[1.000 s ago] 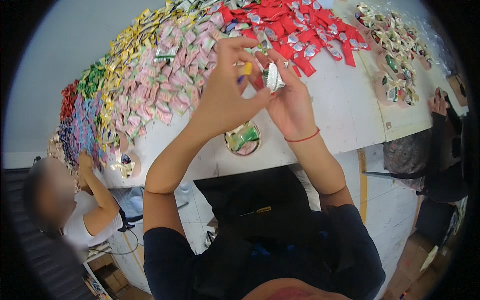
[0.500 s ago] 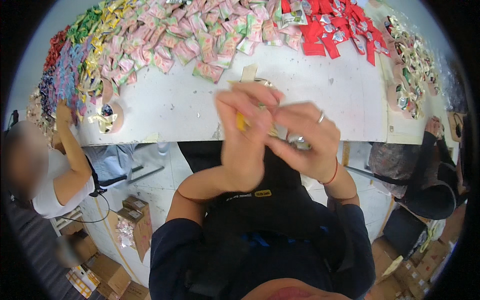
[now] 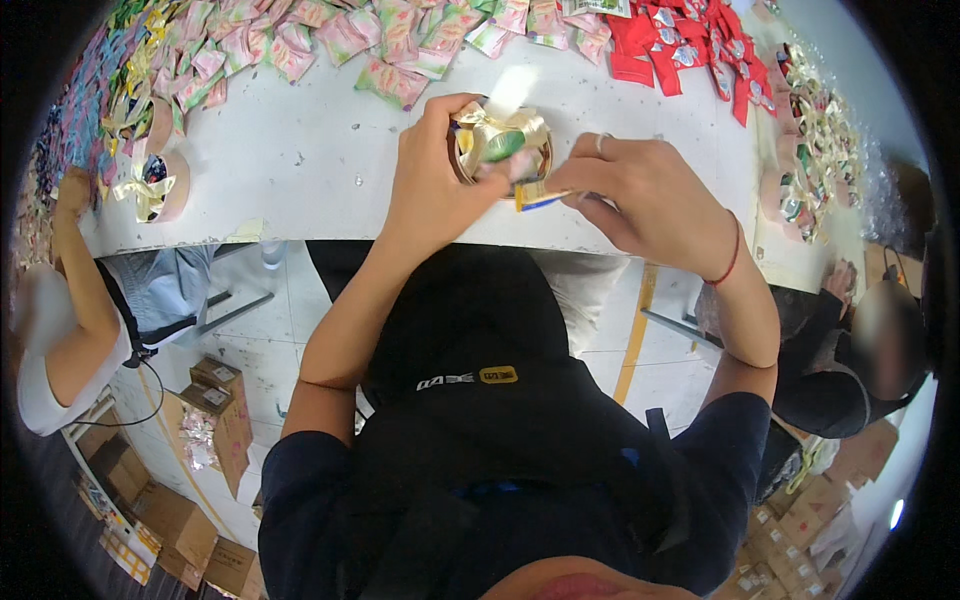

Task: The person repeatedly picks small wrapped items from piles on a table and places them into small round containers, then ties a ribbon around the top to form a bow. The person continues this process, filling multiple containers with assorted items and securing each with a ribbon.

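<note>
My left hand [image 3: 435,190] grips the left rim of a small round brown cup [image 3: 500,150] standing near the front edge of the white table [image 3: 310,150]. The cup holds several shiny gold and green sachets. My right hand [image 3: 650,200] is at the cup's right side and pinches a small sachet with yellow and blue print [image 3: 540,195] against the rim. A ring shows on one finger and a red string on the wrist.
Rows of pink [image 3: 400,40], red [image 3: 680,45] and multicoloured sachets cover the far part of the table. Another round cup with gold sachets [image 3: 155,185] stands at the left. A seated person works on each side. Cardboard boxes [image 3: 220,400] lie on the floor.
My hands have come down from in front of me to the cup at the table's front edge. The view has tilted down toward the table edge.
</note>
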A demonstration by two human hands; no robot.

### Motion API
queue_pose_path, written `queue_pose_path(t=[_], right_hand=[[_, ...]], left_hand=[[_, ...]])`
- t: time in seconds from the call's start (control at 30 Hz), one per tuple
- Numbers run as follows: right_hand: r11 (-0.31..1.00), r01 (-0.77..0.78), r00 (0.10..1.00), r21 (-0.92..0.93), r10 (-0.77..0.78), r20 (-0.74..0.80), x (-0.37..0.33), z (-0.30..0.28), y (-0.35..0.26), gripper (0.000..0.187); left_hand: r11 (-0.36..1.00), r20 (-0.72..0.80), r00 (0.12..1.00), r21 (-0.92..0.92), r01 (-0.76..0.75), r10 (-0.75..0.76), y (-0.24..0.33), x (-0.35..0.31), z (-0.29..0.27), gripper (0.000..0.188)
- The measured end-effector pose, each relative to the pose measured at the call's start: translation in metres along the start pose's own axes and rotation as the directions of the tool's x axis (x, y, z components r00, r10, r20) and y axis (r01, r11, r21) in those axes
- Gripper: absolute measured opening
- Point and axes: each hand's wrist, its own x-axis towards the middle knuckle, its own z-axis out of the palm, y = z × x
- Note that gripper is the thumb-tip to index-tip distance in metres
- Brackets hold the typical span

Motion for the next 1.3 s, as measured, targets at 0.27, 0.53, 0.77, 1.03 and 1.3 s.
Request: queue_pose_path(t=[0.27, 0.53, 0.77, 1.03, 1.3], right_hand=[[0.993, 0.032, 0.983, -0.113, -0.011, 0.183, 0.045, 0.015, 0.011, 0.013], [0.957, -0.007, 1.0, 0.29, 0.008, -0.003, 0.023, 0.02, 0.023, 0.017], [0.945, -0.073, 0.996, 0.318, 0.086, -0.029, 0.014, 0.031, 0.021, 0.016], [0.974, -0.054, 0.987, 0.221, 0.086, -0.135, 0.009, 0.046, 0.024, 0.017], [0.966, -0.061, 0.961, 0.25, 0.124, -0.246, -0.005, 0.059, 0.019, 0.053]], left_hand=[[0.982, -0.076, 0.989, 0.145, -0.117, 0.129, -0.018, 0.002, 0.0, 0.055], [0.966, -0.042, 0.968, 0.083, -0.245, 0.249, -0.012, -0.025, -0.019, 0.072], [0.992, 0.007, 0.993, -0.047, -0.114, 0.114, -0.002, -0.023, -0.016, 0.067], [0.92, 0.119, 0.958, 0.27, -0.284, 0.26, 0.008, 0.022, -0.031, 0.032], [0.788, 0.198, 0.911, 0.459, -0.411, 0.361, 0.025, 0.018, -0.029, 0.01]])
